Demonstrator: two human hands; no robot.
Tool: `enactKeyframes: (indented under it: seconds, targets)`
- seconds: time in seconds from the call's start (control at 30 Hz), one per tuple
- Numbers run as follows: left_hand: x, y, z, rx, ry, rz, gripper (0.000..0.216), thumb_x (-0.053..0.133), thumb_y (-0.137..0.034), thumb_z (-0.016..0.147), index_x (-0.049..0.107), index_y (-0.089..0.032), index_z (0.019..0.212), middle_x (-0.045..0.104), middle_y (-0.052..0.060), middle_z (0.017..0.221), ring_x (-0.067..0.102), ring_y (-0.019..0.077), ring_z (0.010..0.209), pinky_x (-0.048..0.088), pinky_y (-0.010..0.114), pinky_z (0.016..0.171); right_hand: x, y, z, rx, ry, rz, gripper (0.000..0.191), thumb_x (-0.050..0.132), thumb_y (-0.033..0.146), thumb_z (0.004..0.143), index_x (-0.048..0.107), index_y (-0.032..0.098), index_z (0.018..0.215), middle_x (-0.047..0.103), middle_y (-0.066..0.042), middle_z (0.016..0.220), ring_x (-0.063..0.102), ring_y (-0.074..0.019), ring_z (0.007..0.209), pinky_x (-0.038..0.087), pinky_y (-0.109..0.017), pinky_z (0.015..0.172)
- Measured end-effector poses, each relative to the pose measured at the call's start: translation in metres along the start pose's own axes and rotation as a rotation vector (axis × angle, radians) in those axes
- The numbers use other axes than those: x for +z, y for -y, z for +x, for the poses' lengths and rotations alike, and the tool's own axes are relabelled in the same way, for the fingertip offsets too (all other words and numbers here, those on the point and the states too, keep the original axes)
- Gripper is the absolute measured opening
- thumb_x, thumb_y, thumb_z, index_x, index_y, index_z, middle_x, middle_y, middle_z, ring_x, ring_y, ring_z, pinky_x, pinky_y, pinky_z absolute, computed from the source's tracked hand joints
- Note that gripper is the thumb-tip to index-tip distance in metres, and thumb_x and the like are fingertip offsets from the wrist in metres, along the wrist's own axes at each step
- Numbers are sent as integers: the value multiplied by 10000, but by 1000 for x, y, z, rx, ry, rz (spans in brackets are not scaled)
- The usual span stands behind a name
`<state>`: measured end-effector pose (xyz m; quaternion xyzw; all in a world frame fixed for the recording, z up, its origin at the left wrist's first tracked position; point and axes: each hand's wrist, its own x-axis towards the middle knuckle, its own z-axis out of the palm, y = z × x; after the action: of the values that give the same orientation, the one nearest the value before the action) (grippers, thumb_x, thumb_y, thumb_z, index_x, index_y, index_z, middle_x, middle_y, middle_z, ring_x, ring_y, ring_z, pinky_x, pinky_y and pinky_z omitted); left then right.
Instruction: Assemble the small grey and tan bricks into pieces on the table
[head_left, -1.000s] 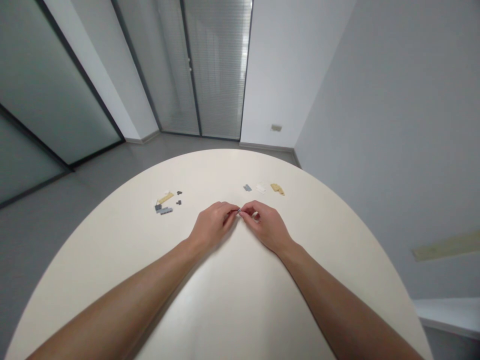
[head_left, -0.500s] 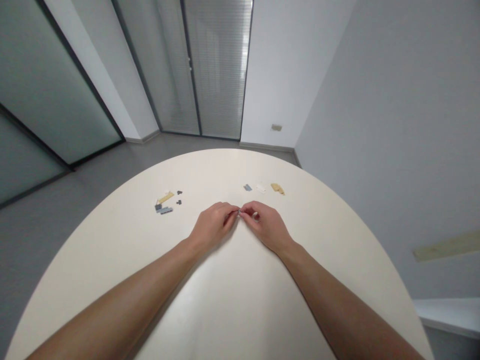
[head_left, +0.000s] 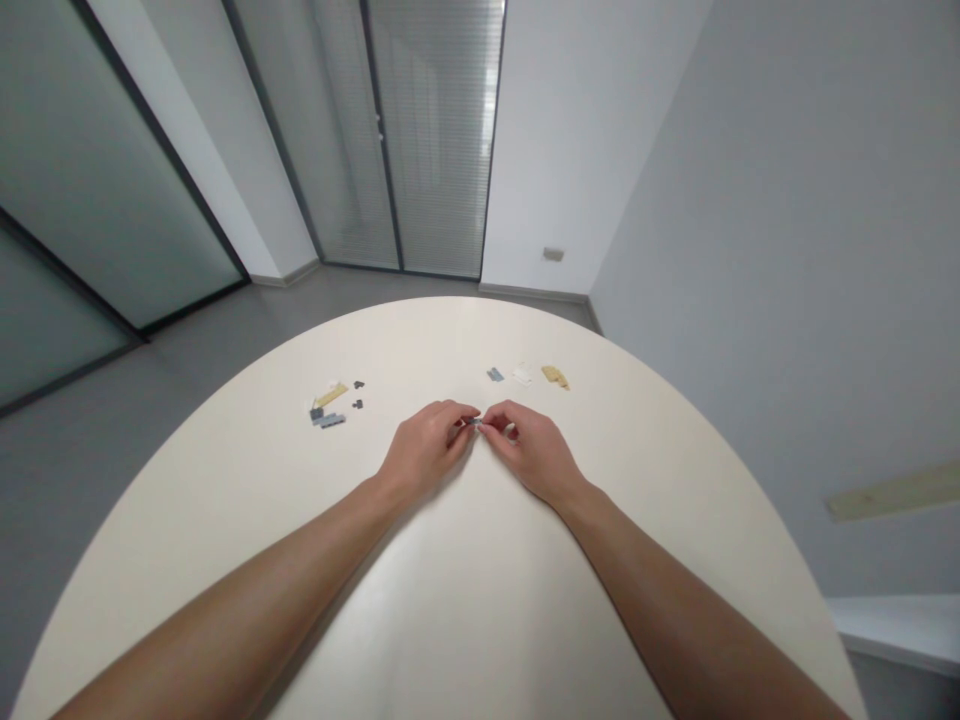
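Observation:
Between my fingertips, over the middle of the table, is a small grey building-brick piece (head_left: 473, 421), mostly covered by the fingers. My left hand (head_left: 431, 440) is closed in a pinch on its left end. From the other side my right hand (head_left: 531, 447) pinches the right end between thumb and forefinger. Whether it is one piece or two joined cannot be made out. Just beyond the hands lie grey-blue pieces (head_left: 495, 374), white pieces (head_left: 522, 374) and tan pieces (head_left: 555, 376).
The round white table (head_left: 465, 600) carries another group at the left: a tan strip (head_left: 331, 394), grey bricks (head_left: 328, 420), and two small dark pieces, one of them the nearer dark piece (head_left: 358, 404). Beyond the table's far edge are glass doors (head_left: 427, 140) and a wall.
My left fingers have parted slightly, so more of the grey piece shows between them. Both hands stay in the same place, and the loose pieces have not moved.

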<state>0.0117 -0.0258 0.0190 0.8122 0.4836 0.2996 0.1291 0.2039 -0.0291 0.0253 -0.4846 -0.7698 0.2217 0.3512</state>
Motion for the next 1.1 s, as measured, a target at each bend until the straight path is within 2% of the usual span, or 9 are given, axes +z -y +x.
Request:
enactKeyframes:
  seconds: [0.5,1.1]
  targets:
    - [-1,0,1,22,2,-1,189,558,-159,937,675,-228,1070,728,30,1049,658,194,985,519,347,859,1,-1,0,5,-2,-12,26,630,251,925,651,238,917,706,15,868,640,-152,803,457,-281,729]
    - [2,5,0,42,-43,26,182,564,-193,953,677,-244,1087,724,26,1039,659,189,974,531,351,855,1,-2,0,14,-26,-28,72,618,252,921,663,242,977,726,-2,895,660,-164,820,468,-290,734]
